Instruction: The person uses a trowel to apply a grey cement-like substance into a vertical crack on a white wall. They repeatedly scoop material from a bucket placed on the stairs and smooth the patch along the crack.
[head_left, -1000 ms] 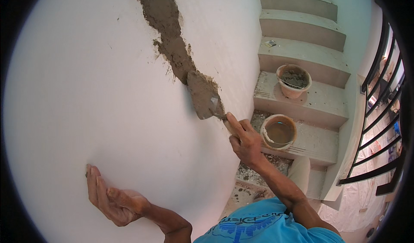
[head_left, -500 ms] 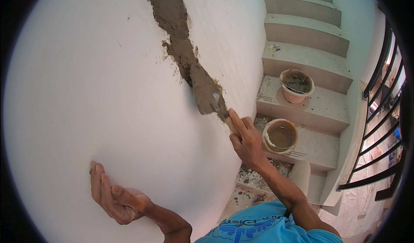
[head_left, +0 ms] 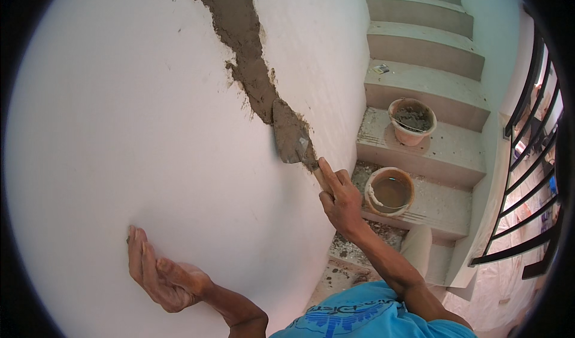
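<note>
My right hand [head_left: 343, 203] is closed around the handle of a trowel [head_left: 288, 135], index finger stretched along it. The mortar-smeared blade lies against a rough-edged strip of wet grey-brown mortar [head_left: 242, 35] that runs up the white wall [head_left: 150, 128]. Below the blade the strip narrows near the handle. At lower left, my left hand [head_left: 165, 275] rests by the wall with fingers stretched and slightly cupped, its fingertips at the surface. A small dark smear shows at those fingertips, and nothing else is visible in that hand.
On the stairs [head_left: 422, 44] to the right stand a bucket of grey mortar [head_left: 413, 121] and, one step lower, a bucket of murky water [head_left: 389, 192]. Crumbs of mortar [head_left: 371, 236] litter the lower steps. A black metal railing [head_left: 527, 185] borders the far right.
The trowel has slid slightly down and to the right along the strip, leaving smoother mortar above its blade. My left hand has barely moved.
</note>
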`<state>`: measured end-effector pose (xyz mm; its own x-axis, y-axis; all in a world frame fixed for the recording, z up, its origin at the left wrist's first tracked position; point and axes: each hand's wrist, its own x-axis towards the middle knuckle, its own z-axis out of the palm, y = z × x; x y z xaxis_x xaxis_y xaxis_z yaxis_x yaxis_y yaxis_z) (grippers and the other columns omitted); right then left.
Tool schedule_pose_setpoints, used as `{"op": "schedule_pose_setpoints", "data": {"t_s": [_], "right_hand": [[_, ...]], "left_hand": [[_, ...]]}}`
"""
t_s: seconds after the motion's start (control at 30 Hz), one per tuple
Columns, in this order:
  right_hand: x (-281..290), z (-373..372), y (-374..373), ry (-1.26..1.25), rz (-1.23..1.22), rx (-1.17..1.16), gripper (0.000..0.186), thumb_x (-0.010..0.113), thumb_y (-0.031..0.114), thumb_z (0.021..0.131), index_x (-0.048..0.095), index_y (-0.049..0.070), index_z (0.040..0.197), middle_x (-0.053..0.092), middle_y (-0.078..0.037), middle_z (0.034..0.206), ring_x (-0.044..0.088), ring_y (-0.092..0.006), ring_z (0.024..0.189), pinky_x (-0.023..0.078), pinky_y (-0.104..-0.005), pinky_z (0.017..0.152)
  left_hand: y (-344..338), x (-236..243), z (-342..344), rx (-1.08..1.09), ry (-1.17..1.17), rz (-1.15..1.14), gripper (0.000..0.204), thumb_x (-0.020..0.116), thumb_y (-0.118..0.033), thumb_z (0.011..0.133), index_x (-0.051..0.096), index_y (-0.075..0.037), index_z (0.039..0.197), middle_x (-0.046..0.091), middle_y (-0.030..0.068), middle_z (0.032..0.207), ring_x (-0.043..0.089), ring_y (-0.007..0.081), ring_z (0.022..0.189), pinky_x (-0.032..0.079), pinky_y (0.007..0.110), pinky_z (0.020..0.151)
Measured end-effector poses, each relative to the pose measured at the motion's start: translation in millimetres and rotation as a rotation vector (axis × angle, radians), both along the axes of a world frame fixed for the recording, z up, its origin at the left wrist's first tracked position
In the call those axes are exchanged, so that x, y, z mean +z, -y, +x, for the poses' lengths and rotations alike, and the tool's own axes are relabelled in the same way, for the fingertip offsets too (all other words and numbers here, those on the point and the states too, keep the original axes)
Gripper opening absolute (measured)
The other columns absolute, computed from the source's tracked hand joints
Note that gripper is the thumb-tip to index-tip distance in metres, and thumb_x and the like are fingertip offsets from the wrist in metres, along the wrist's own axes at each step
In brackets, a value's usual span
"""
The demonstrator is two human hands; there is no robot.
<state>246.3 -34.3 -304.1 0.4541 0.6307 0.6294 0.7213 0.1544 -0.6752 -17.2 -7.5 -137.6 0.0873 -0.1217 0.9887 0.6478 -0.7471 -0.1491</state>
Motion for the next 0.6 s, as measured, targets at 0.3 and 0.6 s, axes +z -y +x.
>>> {"op": "schedule_pose_setpoints", "data": {"t_s": [0.3, 0.6], "right_hand": [[46, -6, -9, 0.12, 0.083, -0.046, 0.083, 0.067, -0.006, 0.076, 0.047, 0.02, 0.152, 0.051, -0.01, 0.088, 0.059, -0.025, 0.075, 0.053, -0.0387, 0.06], [37, 3, 17, 0.07, -0.042, -0.065, 0.084, 0.068, -0.005, 0.075, 0.046, 0.02, 0.153, 0.051, -0.01, 0.087, 0.058, -0.024, 0.074, 0.052, -0.0392, 0.061]], "left_hand": [[0, -1, -3, -0.001, -0.024, -0.01, 0.031, 0.043, -0.007, 0.106, 0.062, 0.016, 0.114, 0.066, 0.0296, 0.117, 0.065, 0.0436, 0.114, 0.056, 0.053, 0.101], [-1, 0, -2, 0.029, -0.021, -0.007, 0.029, 0.043, -0.006, 0.106, 0.062, 0.014, 0.113, 0.066, 0.0304, 0.116, 0.065, 0.0439, 0.113, 0.057, 0.054, 0.1]]}}
